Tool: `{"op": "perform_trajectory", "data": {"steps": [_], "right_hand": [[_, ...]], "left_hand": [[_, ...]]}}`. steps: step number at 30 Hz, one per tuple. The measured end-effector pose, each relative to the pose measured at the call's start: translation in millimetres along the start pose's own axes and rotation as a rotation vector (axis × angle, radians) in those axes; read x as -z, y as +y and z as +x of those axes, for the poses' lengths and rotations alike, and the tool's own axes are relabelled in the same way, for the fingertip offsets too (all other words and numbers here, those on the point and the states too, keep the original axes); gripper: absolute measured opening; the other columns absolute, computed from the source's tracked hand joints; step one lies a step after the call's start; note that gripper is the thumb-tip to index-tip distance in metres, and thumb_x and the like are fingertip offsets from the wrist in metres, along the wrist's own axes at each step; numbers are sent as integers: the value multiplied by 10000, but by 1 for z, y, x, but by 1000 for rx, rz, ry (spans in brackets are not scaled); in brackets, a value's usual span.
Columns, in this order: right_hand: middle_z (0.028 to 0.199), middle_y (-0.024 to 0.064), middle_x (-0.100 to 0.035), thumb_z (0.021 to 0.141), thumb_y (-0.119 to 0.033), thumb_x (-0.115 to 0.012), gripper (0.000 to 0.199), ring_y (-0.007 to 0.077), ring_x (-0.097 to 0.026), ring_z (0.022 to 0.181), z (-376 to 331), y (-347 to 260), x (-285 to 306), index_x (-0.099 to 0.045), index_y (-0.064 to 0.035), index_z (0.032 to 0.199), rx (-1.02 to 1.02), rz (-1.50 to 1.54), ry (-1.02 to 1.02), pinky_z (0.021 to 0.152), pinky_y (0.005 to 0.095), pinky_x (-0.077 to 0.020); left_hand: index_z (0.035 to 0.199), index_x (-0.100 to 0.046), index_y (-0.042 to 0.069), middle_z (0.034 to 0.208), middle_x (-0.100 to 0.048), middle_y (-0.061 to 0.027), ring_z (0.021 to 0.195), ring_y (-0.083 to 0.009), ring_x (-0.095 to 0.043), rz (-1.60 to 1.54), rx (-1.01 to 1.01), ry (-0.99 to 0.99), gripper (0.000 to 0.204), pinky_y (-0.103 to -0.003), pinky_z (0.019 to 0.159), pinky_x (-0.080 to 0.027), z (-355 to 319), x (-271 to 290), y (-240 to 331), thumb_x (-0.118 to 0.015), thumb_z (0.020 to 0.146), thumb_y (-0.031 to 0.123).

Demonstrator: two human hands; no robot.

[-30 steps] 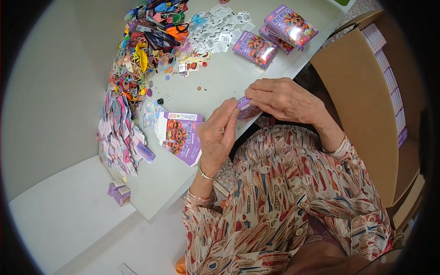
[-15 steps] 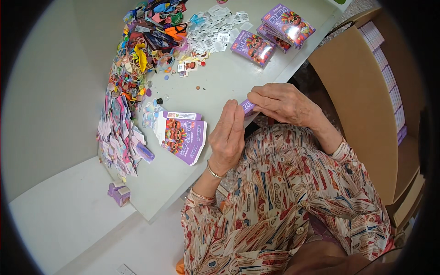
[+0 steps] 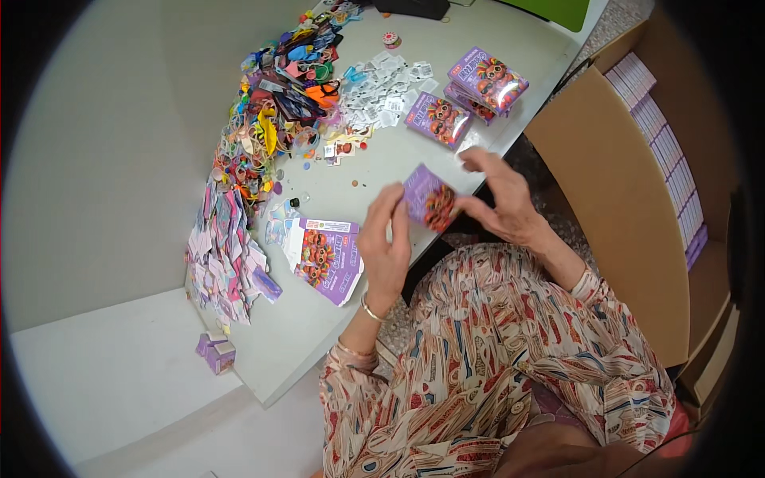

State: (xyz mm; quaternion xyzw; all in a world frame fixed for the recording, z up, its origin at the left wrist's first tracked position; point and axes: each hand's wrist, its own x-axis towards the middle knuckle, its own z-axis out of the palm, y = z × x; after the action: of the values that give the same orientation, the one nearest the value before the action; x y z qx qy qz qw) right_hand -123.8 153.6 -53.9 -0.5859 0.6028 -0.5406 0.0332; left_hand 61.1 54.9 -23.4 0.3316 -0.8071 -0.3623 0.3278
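Above the table's near edge, my left hand [image 3: 386,248] grips a small purple box [image 3: 429,197] by its left side, its printed front with red cartoon characters turned upward. On the box's other side is my right hand [image 3: 511,209], its fingers spread and its thumb at or very near the right edge; whether they touch I cannot tell. Left of my left hand lies a stack of flat purple cartons [image 3: 328,259]. Several filled purple boxes [image 3: 488,80] are piled at the far right of the table, with one box [image 3: 438,119] leaning beside them.
Along the wall run heaps of colourful small trinkets [image 3: 275,119] and folded pink-and-white papers [image 3: 227,255]. White printed slips [image 3: 390,92] lie behind. A large cardboard carton [image 3: 613,183] holding rows of boxes stands at the right. Small purple blocks [image 3: 217,353] sit at the left corner.
The box has turned from its narrow side to its front face. My right hand has opened its fingers and lifted off the box's top. The view has shifted slightly.
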Motion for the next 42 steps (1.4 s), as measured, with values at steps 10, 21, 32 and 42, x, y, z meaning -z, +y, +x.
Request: {"op": "perform_trajectory", "data": {"steps": [10,21,32,42], "right_hand": [[1105,162,-595,828,-85,-685,446,266,-621,893,3,0,-5,-509,41,1217,6,-49,135,795,341,-501],[987,156,-629,807,-11,-681,345,292,-633,857,-2,4,-46,-554,26,1126,41,64,-178,736,355,-509],[1053,194,-586,797,-107,-727,461,336,-601,923,4,-10,-81,-502,34,1174,-58,223,-313,795,392,-495],[1069,264,-523,736,-340,-738,837,453,-537,1019,26,-25,-79,-302,67,1323,-331,148,-381,840,474,-471]], "left_hand": [[1105,-583,-49,1311,-467,-280,1149,-426,-525,50,-97,160,241,-399,953,-439,77,-51,-24,-573,883,44],[1354,-470,67,1393,-377,-252,1299,-529,-286,952,81,-35,853,-622,1035,-233,-27,79,-30,-768,693,515],[1411,-379,75,1354,-346,-246,1266,-436,-308,819,147,-48,963,-627,998,-196,-30,77,-47,-795,625,445],[1474,-251,110,1421,-311,-236,1336,-416,-282,707,-214,-126,1056,-652,1035,-117,-5,13,-13,-816,599,287]]}}
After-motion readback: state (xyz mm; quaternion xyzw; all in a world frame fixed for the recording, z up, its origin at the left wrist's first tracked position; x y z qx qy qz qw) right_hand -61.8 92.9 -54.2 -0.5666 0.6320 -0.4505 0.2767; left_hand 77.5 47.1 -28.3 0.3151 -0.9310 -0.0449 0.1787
